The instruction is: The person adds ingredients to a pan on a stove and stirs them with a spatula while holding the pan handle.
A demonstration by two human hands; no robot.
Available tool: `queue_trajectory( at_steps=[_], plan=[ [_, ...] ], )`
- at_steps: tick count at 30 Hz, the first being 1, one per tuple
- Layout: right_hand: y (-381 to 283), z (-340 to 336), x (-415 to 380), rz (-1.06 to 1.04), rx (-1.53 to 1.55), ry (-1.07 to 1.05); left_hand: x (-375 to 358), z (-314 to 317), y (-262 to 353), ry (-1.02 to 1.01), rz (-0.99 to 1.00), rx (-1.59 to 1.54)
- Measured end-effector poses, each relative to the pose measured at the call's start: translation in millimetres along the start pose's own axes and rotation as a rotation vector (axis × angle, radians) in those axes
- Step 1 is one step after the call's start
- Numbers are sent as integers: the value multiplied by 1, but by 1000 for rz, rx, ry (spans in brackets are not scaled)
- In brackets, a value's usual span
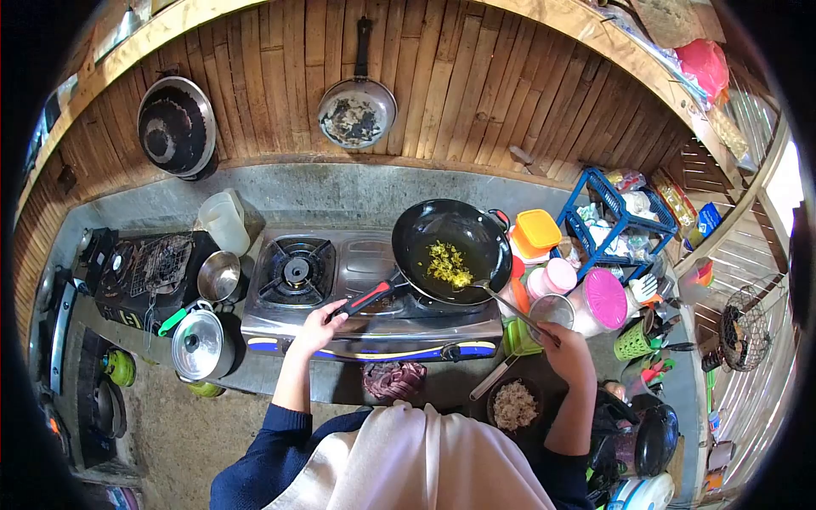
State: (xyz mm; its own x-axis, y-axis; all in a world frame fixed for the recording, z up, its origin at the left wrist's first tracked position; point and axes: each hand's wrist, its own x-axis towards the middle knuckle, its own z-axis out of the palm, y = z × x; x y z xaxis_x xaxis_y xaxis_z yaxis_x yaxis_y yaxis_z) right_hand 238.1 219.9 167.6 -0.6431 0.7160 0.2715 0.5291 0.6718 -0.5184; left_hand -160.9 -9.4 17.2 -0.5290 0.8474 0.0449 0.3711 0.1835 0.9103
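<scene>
A black wok (489,225) sits on the right burner of the stove, with chopped yellow-green food (449,263) gathered in its bottom. My left hand (325,325) is closed on the end of the wok's red and black handle (371,295). In my right hand (568,350), fingers wrapped, is the handle of a metal spatula (517,309). Its far end dips into the wok, touching the right side of the food. A bowl of rice (515,405) stands on the counter below my right forearm, beside another light-handled utensil (493,377).
The stove's left burner (296,272) is bare. Leftward stand a lidded pot (202,344), a saucepan (219,276) and a grill rack (161,263). Pink-lidded tub (604,299), orange-lidded container (537,231) and blue rack (616,217) crowd the right. A crumpled cloth (393,379) lies at the front edge.
</scene>
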Motion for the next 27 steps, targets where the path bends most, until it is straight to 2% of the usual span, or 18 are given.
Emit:
queue_trajectory(
  at_steps=[2,4,7,15,23,25,26,27],
  plan=[
    [-2,-10,-3,21,-8,-7,0,0,0,-10,-31,-9],
    [-4,-12,-4,39,-16,-17,0,1,-1,16,46,25],
    [-4,-8,-3,96,-39,-24,-1,0,3,6,43,42],
    [8,45,13,147,36,-49,-2,-3,10,-35,-64,-26],
    [41,112,51,12,91,-25,-2,-1,7,-40,-32,-88],
    [49,132,63,-173,10,107,-2,-1,6,-36,22,-69],
    [50,138,69,-174,11,105,-2,-1,6,-35,20,-69],
    [45,141,76,-57,88,54,-2,-2,7,-34,22,-53]
  ],
)
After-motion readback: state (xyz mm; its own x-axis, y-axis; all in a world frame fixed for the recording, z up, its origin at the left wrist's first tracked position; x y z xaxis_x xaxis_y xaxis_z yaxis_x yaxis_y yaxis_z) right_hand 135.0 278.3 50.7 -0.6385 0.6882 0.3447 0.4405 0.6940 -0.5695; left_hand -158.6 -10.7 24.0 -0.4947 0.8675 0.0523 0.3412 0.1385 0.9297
